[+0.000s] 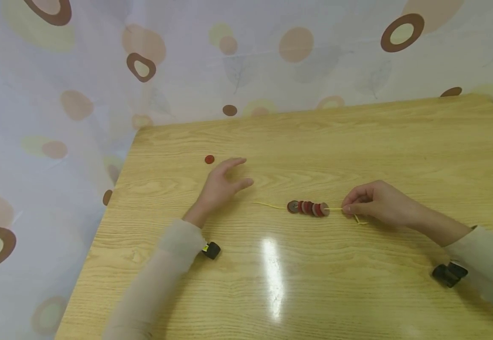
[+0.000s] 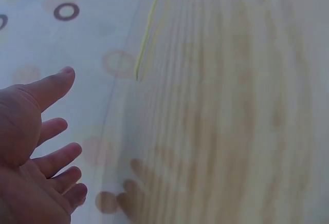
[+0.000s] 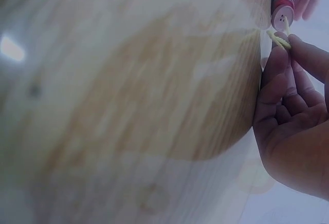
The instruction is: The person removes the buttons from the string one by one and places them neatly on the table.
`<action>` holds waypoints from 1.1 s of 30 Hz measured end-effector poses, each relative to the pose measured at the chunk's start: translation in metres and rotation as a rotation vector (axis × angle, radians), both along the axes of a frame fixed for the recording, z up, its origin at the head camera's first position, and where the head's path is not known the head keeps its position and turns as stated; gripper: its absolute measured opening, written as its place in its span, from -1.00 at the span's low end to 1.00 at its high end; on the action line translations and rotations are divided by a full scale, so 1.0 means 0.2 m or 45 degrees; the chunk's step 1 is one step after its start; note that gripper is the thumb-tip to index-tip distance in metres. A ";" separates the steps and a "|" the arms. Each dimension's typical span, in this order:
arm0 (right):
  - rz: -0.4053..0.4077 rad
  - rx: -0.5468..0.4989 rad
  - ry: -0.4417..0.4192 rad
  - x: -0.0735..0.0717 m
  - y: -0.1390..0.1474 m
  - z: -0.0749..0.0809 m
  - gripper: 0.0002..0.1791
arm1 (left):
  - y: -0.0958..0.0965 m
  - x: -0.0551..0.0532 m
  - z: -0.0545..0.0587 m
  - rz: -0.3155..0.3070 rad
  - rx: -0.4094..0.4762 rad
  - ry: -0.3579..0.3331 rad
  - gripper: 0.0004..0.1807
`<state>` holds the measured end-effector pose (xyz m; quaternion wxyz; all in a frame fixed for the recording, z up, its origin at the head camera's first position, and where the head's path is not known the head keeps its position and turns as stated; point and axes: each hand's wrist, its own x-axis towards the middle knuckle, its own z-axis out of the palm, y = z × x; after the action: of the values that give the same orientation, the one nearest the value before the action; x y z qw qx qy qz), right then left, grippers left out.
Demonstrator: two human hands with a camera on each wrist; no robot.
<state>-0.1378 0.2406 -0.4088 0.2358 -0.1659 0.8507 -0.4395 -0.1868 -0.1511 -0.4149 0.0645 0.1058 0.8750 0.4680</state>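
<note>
A yellow string (image 1: 269,205) runs through a row of red, pink and dark buttons (image 1: 308,208) lying on the wooden table. Thumb and fingertips of my right hand (image 1: 376,204) pinch the string just right of the row, where a knotted tail (image 3: 279,40) sticks out. The string's free left end trails on the tabletop. My left hand (image 1: 223,184) is held over the table with thumb and fingers spread, nothing between them. A single red button (image 1: 209,159) lies just beyond its fingers. In the left wrist view the string (image 2: 146,39) hangs apart from the open palm.
The wooden table (image 1: 335,283) reaches back to a patterned curtain (image 1: 263,56), which also hangs along its left side. Dark wrist cameras sit at both cuffs, one by the left sleeve (image 1: 211,250) and one by the right (image 1: 449,275).
</note>
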 end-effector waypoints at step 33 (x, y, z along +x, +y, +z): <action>-0.022 0.008 -0.026 0.01 -0.01 0.01 -0.82 | 0.37 0.21 -0.06 -0.468 -0.317 0.142 -0.56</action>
<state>-0.1368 0.2382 -0.4072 0.2413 -0.1534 0.8511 -0.4404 -0.1451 -0.0762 -0.4269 0.1128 0.2805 0.8942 0.3303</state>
